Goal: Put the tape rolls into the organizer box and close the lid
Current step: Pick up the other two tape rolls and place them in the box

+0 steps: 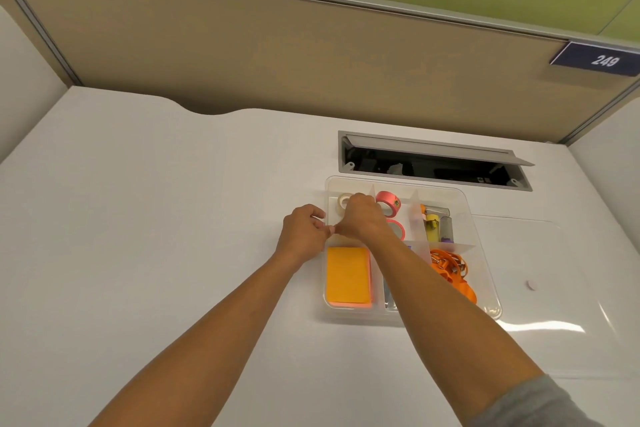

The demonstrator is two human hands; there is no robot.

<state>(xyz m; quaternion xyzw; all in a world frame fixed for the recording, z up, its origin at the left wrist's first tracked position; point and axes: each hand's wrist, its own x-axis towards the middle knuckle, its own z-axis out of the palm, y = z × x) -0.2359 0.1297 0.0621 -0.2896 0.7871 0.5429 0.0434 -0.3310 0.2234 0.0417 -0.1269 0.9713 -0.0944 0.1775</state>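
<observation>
A clear organizer box (485, 295) with dividers sits on the white desk. A white tape roll (343, 200) stands in its far-left compartment. One pink tape roll (388, 201) stands in the compartment to the right, and a second pink roll (398, 230) lies just nearer, partly hidden by my wrist. My right hand (363, 218) hovers over the far-left compartment, fingers curled down onto the white roll. My left hand (303, 231) is curled against the box's left wall, its thumb touching my right thumb. The clear lid (540, 288) lies flat to the right of the box.
The box also holds an orange sticky-note pad (348, 276), orange straps with clips (450, 267) and small bottles (433, 225). An open cable hatch (433, 163) lies behind the box. A beige partition walls the desk's far edge.
</observation>
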